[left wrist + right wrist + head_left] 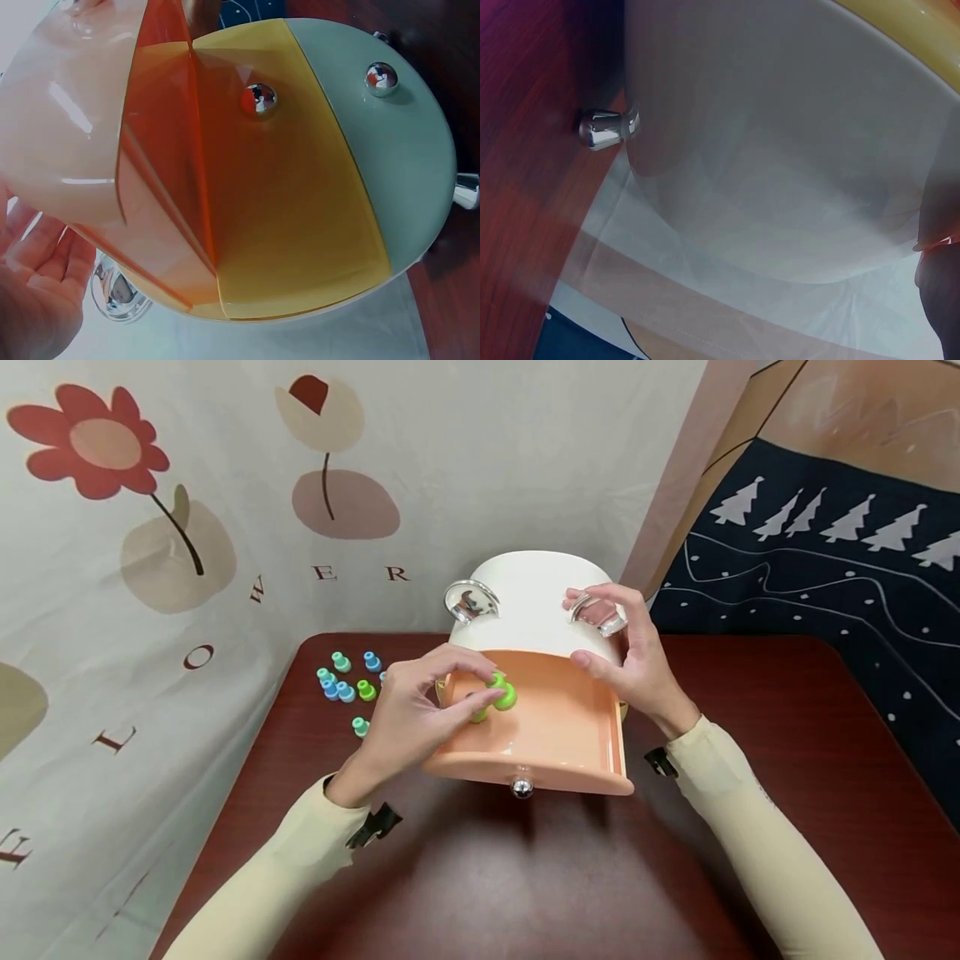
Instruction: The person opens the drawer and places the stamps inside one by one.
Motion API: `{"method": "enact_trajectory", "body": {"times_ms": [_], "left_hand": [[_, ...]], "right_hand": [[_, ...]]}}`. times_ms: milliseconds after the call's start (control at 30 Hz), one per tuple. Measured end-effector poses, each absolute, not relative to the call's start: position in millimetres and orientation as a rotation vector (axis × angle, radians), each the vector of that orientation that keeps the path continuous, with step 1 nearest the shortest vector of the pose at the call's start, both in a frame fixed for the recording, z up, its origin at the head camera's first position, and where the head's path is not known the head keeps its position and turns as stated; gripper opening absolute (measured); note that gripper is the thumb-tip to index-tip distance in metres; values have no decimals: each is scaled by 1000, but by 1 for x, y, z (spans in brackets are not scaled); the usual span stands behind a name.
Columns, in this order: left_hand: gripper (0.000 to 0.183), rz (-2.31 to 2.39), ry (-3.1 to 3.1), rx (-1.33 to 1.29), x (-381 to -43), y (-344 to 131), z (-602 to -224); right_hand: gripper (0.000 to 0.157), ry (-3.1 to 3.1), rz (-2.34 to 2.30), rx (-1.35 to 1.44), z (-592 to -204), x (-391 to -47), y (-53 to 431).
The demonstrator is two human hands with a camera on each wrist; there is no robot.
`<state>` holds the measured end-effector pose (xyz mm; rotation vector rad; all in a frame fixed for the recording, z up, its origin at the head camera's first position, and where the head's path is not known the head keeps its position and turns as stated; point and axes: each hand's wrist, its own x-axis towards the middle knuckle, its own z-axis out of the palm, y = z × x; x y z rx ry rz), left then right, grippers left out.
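My left hand (420, 703) pinches a small bright green pawn-shaped peg (504, 695) between thumb and fingers, above the pulled-out peach drawer (558, 718). Part of another green peg (480, 716) shows under the fingers. The left wrist view shows the hand beside the drawer, but the peg is hidden there. My right hand (633, 668) rests at the right side of the rounded white drawer box (536, 585), fingers by its silver ear (600, 614) and thumb near the drawer opening. Below the peach drawer are a yellow drawer (292, 195) and a pale green drawer (397, 165).
Several small pegs (345, 692) in blue and green stand on the dark red table (480, 877), left of the box. A silver foot (604, 129) sticks out from the box's lower side. A printed cloth (465, 460) hangs behind the table.
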<state>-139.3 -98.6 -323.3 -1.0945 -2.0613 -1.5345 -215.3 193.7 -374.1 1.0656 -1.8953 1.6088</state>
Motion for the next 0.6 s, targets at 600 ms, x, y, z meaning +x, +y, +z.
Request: {"method": "enact_trajectory", "body": {"times_ms": [600], "left_hand": [[17,-1222,-2315,-1252,-154,-80,-323]], "right_hand": [[72,-1917,1573,1061,-374,-214,194]]}}
